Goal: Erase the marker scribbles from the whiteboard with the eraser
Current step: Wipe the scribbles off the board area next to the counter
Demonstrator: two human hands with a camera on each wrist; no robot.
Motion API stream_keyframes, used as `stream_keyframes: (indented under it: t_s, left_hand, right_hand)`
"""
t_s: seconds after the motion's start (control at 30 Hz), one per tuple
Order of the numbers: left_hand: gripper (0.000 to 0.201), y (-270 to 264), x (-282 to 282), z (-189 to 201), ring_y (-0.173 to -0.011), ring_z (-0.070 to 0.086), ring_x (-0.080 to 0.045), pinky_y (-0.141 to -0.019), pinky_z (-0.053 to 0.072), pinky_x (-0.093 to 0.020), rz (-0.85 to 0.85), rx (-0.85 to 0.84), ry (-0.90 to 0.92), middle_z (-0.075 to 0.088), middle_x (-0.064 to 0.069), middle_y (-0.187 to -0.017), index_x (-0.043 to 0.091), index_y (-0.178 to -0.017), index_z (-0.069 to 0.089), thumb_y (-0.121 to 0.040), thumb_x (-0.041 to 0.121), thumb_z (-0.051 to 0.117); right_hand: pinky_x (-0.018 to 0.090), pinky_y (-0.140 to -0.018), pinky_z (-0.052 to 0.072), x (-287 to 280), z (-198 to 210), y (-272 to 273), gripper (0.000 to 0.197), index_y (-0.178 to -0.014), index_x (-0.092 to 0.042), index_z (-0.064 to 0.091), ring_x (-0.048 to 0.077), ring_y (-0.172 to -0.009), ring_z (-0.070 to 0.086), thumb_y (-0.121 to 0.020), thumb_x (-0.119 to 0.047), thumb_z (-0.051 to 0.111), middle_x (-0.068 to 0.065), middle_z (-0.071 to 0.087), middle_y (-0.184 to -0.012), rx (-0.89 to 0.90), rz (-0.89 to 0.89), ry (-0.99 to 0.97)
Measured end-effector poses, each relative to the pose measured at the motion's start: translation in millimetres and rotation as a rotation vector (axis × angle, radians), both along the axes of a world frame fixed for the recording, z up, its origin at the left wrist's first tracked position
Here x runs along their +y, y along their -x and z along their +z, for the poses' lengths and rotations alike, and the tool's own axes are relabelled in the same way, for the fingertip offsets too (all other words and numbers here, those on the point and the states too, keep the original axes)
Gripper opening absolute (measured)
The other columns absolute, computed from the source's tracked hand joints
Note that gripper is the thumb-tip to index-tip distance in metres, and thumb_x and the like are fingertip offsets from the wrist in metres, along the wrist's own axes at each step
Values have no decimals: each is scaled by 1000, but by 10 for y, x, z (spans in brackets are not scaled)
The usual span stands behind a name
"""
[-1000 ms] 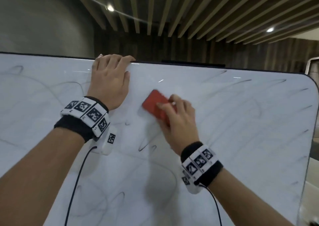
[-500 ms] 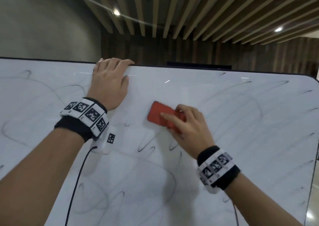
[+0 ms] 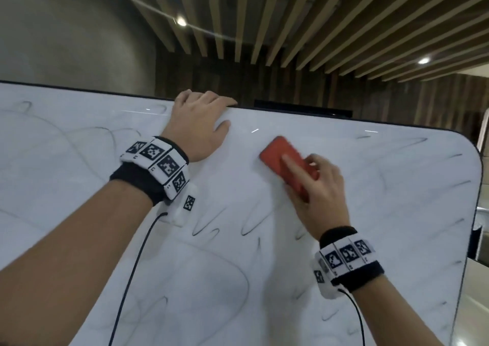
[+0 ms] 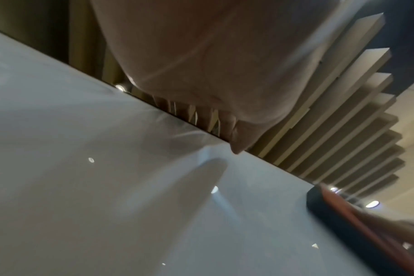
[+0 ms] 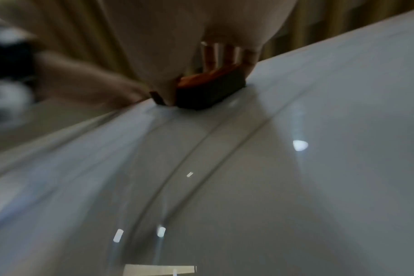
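Whiteboard (image 3: pixel 370 213) scribbled, right hand (image 3: pixel 317 195) gripping eraser (image 3: pixel 280 158), left hand (image 3: pixel 198 128) hooked over top edge

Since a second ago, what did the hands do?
The right hand, gripping the red eraser, slid it to the right and a little down across the whiteboard, then partway back up. The left hand stayed hooked over the board's top edge. Scribbles below remain.

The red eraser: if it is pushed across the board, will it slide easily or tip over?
The eraser probably slides easily: its dark pad lies flat on the glossy whiteboard. Tipping seems unlikely, as it is low and the right hand presses its back.
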State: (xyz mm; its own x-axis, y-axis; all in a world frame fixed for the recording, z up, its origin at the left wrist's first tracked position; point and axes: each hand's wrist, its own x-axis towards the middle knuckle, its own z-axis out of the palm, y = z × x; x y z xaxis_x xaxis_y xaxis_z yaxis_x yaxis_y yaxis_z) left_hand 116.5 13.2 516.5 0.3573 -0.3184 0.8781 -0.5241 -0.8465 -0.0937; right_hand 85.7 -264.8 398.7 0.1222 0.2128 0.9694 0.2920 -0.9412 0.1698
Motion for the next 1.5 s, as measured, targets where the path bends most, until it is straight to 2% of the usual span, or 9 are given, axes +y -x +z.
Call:
stream_keyframes:
  t_s: [0.13,0.33,0.53,0.73,0.97,1.17,1.23,1.4,1.5]
  left_hand:
    - [44,58,-392,-51,-132,50,-25,-122,23,-47,-79,-7,19,59,0,-139,26,-144,52,-102,35,44]
    - [52,63,-931,-93,-120,55,-28,-115,29,-43,-132,-75,19,63,-2,-128,23,-141,58,-95,30,36]
    - [44,-13,-929,-161,-112,53,-28,-107,32,-39,-153,-173,59,61,-3,-118,23,-140,57,-99,33,44]
    - [47,-84,-928,-190,-117,50,-30,-112,31,-44,-137,-179,41,57,-6,-124,24,-142,53,-100,43,48]
    - [49,-71,-929,-203,-120,49,-30,-117,29,-47,-132,-186,57,57,-8,-126,23,-143,53,-100,45,47]
    - [50,24,-1089,-402,-141,39,-34,-122,24,-54,-38,-202,57,45,-13,-147,25,-149,47,-101,40,48]
    - [49,61,-1187,-565,-148,32,-35,-122,23,-56,-31,-202,56,37,-14,-156,26,-150,47,-102,37,49]
    - [53,134,-1446,-826,-154,22,-38,-124,17,-61,-28,-164,102,28,-14,-164,26,-152,44,-102,40,50]
    - [58,203,-1633,-813,-155,17,-38,-125,13,-62,12,-106,181,25,-15,-165,27,-153,42,-100,45,55]
  right_hand:
    - [43,-102,40,-377,204,45,58,-150,-29,49,36,-112,45,-94,-39,61,19,44,-132,-77,37,-693]
    - [46,-97,43,-31,-124,36,50,-143,-29,57,32,-109,47,-94,-31,65,14,50,-129,24,2,27]
    - [36,-105,36,-831,191,125,57,-150,-30,47,37,-115,43,-96,-33,63,18,43,-134,-79,24,-792]
    - [47,-94,45,-181,-282,88,49,-140,-34,59,34,-109,51,-92,-31,68,11,55,-130,90,7,173]
    - [37,-106,37,-1243,214,159,57,-150,-30,47,35,-118,44,-95,-32,64,19,44,-135,-73,12,-814]
    - [45,-101,43,-1072,-206,196,49,-144,-30,56,31,-109,47,-95,-31,66,12,50,-132,57,-29,-24]
    - [46,-101,43,-1395,-116,230,50,-144,-30,56,31,-110,47,-94,-31,66,14,50,-132,15,-59,-88]
    - [30,-102,33,-1779,98,270,58,-152,-31,45,29,-117,43,-97,-35,62,13,44,-136,-40,-43,-758]
    - [40,-101,40,-1384,-76,254,55,-149,-32,48,28,-113,44,-96,-35,63,14,46,-135,1,-20,-409]
